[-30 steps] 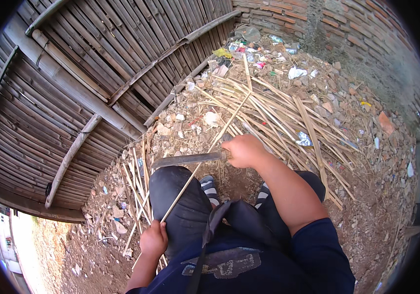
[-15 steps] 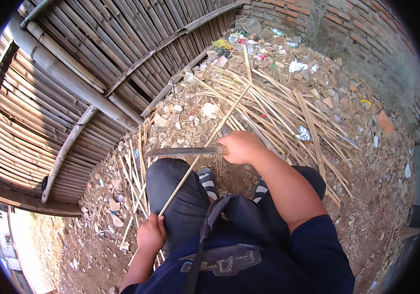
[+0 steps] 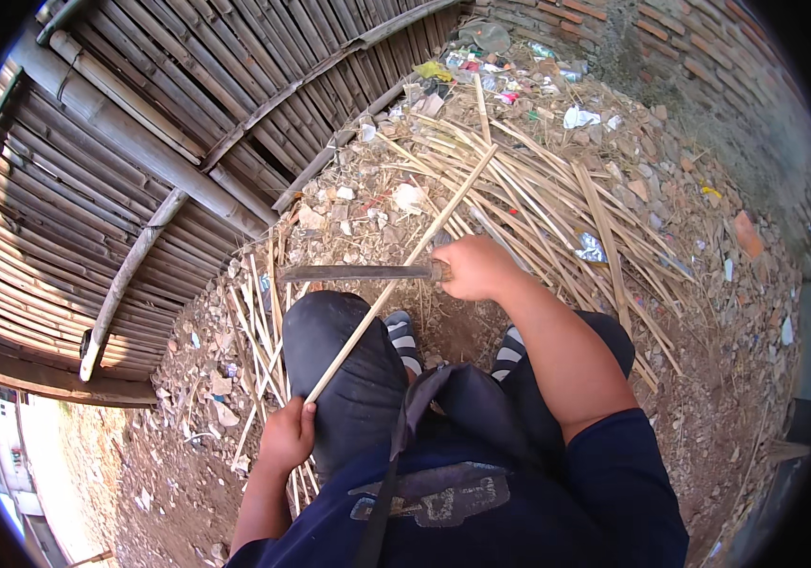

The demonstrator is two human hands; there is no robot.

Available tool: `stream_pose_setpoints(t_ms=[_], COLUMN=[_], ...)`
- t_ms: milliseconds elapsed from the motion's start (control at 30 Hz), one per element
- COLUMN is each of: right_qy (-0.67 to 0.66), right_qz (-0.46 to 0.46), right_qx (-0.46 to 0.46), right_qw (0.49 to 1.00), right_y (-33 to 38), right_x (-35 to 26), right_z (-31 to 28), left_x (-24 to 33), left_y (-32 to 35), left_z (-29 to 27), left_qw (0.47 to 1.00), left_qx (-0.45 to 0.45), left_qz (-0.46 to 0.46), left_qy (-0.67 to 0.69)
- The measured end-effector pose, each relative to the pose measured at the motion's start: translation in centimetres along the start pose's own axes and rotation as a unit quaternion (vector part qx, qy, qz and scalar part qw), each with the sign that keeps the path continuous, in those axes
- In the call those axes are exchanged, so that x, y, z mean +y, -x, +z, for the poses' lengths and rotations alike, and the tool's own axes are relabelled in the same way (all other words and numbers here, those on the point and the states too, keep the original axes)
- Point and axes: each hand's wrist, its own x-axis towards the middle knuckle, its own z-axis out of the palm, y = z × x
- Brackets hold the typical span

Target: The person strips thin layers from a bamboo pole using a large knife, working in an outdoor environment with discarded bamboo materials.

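Right hand (image 3: 474, 268) first: its fingers are curled tight around the handle of a long dark blade (image 3: 353, 273), a machete-like knife that lies almost level and points toward the person's left. The blade crosses over a thin bamboo strip (image 3: 396, 275) just above the left knee (image 3: 344, 369), edge and strip meeting right beside the right fist.

Left hand (image 3: 287, 437) now: fingers wrapped shut on the near end of that same bamboo strip, low beside the left thigh. From there the strip runs up and away on a diagonal, across the dark trouser knee, under the blade, past the right hand and on toward the heap ahead.

The person sits or squats, both knees in dark trousers, two striped black-and-white sandalled feet (image 3: 403, 336) between them on the dirt. A dark blue shirt with a strap across the chest fills the bottom of the view.

Out beyond the hands, a loose pile of pale split bamboo strips (image 3: 557, 189) fans over the ground, with a smaller bunch (image 3: 258, 312) lying just left of the knee. The ground (image 3: 708, 398) is bare earth strewn with stones, scraps and bits of litter. To the left stands a wall of woven bamboo slats (image 3: 140, 142) braced with thicker poles, and a brick wall (image 3: 670, 38) closes off the far side.
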Motion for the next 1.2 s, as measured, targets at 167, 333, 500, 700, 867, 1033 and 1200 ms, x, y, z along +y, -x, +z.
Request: stream_pose_setpoints(t_ms=[167, 333, 500, 700, 867, 1033, 1200], right_qy=[-0.109, -0.065, 0.054, -0.081, -0.030, 0.032, -0.175], right_qz=[0.109, 0.058, -0.041, 0.121, 0.063, -0.067, 0.080], right_qx=[0.050, 0.040, -0.003, 0.128, 0.076, -0.016, 0.044], right_qw=[0.987, 0.995, 0.998, 0.981, 0.995, 0.997, 0.980], right_y=[-2.5, -1.2, 0.8, -1.0, -0.5, 0.1, -2.3], right_x=[7.1, 3.1, -0.6, 7.5, 3.1, -0.3, 6.3], right_z=[2.9, 1.3, -1.0, 0.3, 0.2, -0.4, 2.3], left_x=[1.1, 1.0, 0.0, 1.5, 0.7, -0.2, -0.2], left_y=[-0.5, -0.5, 0.1, -0.2, -0.4, -0.4, -0.9], left_z=[-0.6, -0.6, 0.6, 0.0, -0.3, -0.5, -0.4], left_qw=[0.999, 1.000, 0.999, 1.000, 1.000, 0.997, 0.996], left_qx=[-0.003, -0.005, 0.017, 0.016, 0.006, -0.015, -0.013], left_qz=[-0.010, 0.000, -0.009, -0.012, 0.007, 0.000, 0.009], left_qy=[-0.033, -0.004, -0.028, -0.023, 0.012, 0.072, 0.093])
